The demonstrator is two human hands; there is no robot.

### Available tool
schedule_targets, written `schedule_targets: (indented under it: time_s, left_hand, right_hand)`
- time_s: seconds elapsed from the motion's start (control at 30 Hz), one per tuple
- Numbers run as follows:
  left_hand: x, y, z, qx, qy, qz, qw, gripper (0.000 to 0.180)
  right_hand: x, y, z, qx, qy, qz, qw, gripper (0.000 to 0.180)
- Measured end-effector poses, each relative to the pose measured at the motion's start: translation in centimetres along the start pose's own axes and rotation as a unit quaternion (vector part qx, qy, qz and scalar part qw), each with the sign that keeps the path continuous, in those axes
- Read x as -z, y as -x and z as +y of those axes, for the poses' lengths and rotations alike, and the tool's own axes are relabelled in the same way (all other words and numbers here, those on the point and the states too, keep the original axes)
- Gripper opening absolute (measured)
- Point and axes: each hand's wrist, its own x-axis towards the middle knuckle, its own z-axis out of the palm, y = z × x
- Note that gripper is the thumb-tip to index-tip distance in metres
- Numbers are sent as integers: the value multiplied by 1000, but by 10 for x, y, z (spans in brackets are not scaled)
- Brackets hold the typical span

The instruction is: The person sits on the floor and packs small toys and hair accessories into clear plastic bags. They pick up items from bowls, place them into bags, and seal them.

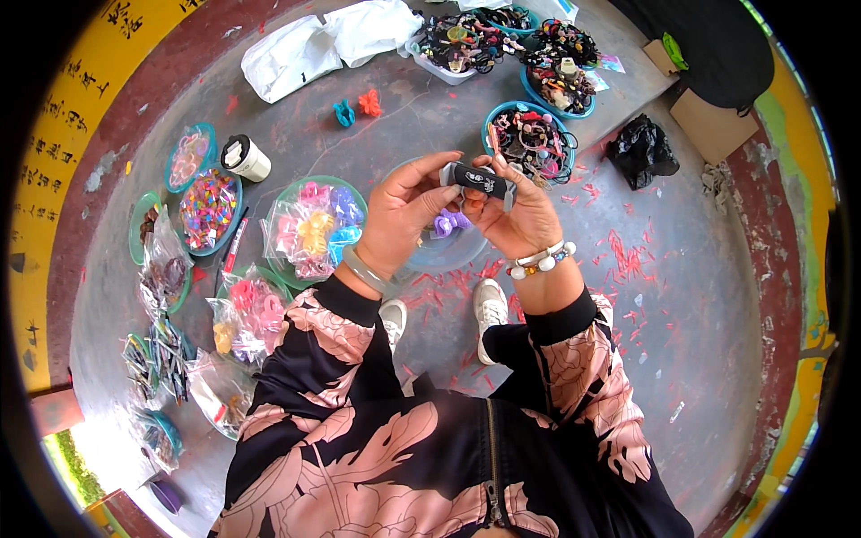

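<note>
My left hand (405,212) and my right hand (516,218) meet in front of me and both grip a dark grey and black hair clip (478,179) by its two ends. Just below the clip, between my fingers, sits a small purple hair clip (448,221); which hand holds it I cannot tell. Under the hands stands a pale blue bowl (446,255) on the grey floor. A jade-green bangle circles my left wrist, a bead bracelet my right.
Teal bowls of hair accessories ring me: one with pink and blue bagged clips (316,229), one with dark hair ties (529,136), several at the back. A white cup (244,157), white bags (314,45), a black bag (641,151) and red scraps (619,255) lie around.
</note>
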Motion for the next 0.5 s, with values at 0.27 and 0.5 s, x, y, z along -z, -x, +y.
schedule_targets:
  time_s: [0.27,0.5]
  left_hand:
    - [6,2,4,42,70,-54,995,33]
    - [10,3,2,68,45,-29,996,29]
  right_hand:
    - [-8,8,2,31,2,-30,999,20]
    - [-6,12,0,51,86,-27,995,22]
